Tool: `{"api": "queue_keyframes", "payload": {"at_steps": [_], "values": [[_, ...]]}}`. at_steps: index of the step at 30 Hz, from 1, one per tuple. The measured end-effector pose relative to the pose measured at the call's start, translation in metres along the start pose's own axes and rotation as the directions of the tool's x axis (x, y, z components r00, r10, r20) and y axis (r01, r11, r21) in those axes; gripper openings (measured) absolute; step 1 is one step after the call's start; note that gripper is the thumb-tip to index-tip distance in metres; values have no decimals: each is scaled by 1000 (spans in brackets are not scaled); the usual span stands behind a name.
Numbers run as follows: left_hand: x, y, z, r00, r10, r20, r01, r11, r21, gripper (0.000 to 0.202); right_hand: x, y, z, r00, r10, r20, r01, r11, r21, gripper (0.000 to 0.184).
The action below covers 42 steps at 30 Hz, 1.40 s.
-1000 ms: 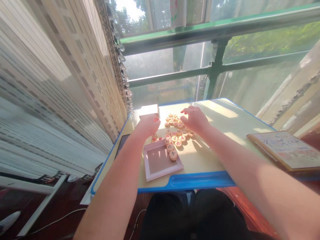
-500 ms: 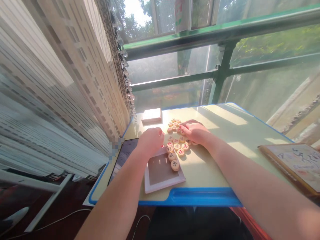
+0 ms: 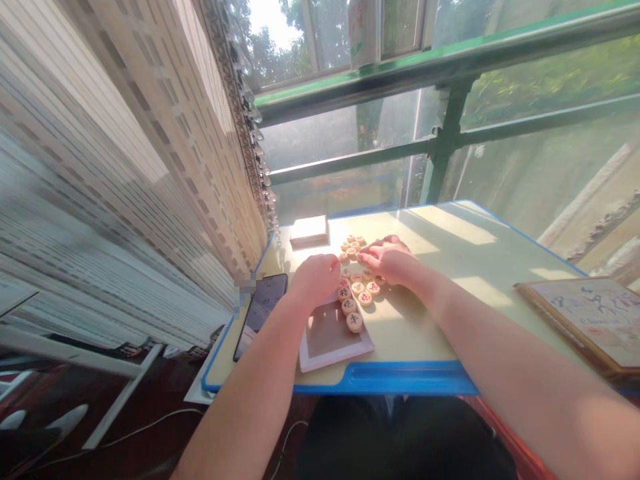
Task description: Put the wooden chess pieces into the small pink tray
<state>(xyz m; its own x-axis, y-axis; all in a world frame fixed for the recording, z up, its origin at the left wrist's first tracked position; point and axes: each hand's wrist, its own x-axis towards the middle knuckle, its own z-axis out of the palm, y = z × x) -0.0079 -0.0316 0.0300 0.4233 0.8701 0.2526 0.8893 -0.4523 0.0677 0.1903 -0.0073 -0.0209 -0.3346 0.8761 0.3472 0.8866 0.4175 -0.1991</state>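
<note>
Blue-edged table (image 3: 485,260) stretching rightward; discs (image 3: 358,288) between left hand (image 3: 320,277), right hand (image 3: 393,260); fingers' hold unclear.

looks like smooth matt wood on the round pieces (image 3: 355,323) | matt card on the shallow tray (image 3: 335,355) | smooth plastic along the table edge (image 3: 410,379) | glossy glass on the phone (image 3: 263,310) | sheer woven cloth on the curtain (image 3: 150,133) | glossy painted metal on the railing (image 3: 320,97)

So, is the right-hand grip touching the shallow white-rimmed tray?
Apart. The head view shows xiangqi pieces and bare tabletop between the right-hand grip and the shallow white-rimmed tray.
</note>
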Motion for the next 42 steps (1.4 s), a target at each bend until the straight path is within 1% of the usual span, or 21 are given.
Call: {"api": "queue_keyframes", "payload": {"at_steps": [3,7,10,13,15,17,20,22,24,27,32,34,36,38,39,40,42], "values": [[0,0,2,1000,29,9,-29,1000,-10,31,0,-1,0,998,60,29,-57,993,-101,35],[0,-1,3,999,44,-4,-44,999,-27,30,0,0,0,996,63,67,-52,986,-157,36],[-1,-1,3,998,59,3,-59,997,-57,30,-1,4,0,997,27,71,-18,992,-121,34],[-1,-2,4,998,67,15,-65,995,-73,31,-1,5,1,1000,-6,30,9,997,-72,32],[-1,-2,5,997,71,11,-70,994,-83,30,-1,3,1,1000,-4,6,4,999,-47,32],[0,-2,6,997,82,-1,-82,992,-93,31,-1,-2,1,999,44,-10,-45,998,-32,33],[-1,-3,7,995,94,-23,-95,990,-103,31,0,-10,0,990,139,-15,-139,990,-12,44],[-1,-2,8,995,95,-35,-99,989,-113,31,1,-14,-2,985,171,-11,-171,985,18,50],[-1,-2,9,994,100,-44,-105,987,-120,31,2,-16,-2,984,179,-4,-179,982,63,49],[1,-3,10,992,110,-60,-117,984,-134,31,4,-17,0,988,151,-11,-148,981,125,38],[5,-9,11,996,47,-82,-60,986,-157,27,9,-17,7,999,18,-48,-11,987,157,30],[5,-11,12,997,26,-71,-38,985,-171,27,9,-18,7,996,34,-77,-17,977,212,24],[6,-12,13,999,2,-49,-11,981,-193,27,9,-21,4,988,104,-114,-65,949,310,20],[6,-13,13,999,-34,-36,25,976,-218,26,7,-25,-2,969,197,-149,-110,885,453,20],[6,-14,13,998,-54,-36,44,972,-229,26,6,-28,-6,953,255,-164,-130,832,540,21],[6,-14,12,996,-74,-40,62,969,-240,25,5,-30,-10,932,320,-169,-146,760,633,21],[5,-13,11,993,-102,-57,83,958,-273,24,2,-33,-17,887,442,-132,-178,593,785,21]]}}
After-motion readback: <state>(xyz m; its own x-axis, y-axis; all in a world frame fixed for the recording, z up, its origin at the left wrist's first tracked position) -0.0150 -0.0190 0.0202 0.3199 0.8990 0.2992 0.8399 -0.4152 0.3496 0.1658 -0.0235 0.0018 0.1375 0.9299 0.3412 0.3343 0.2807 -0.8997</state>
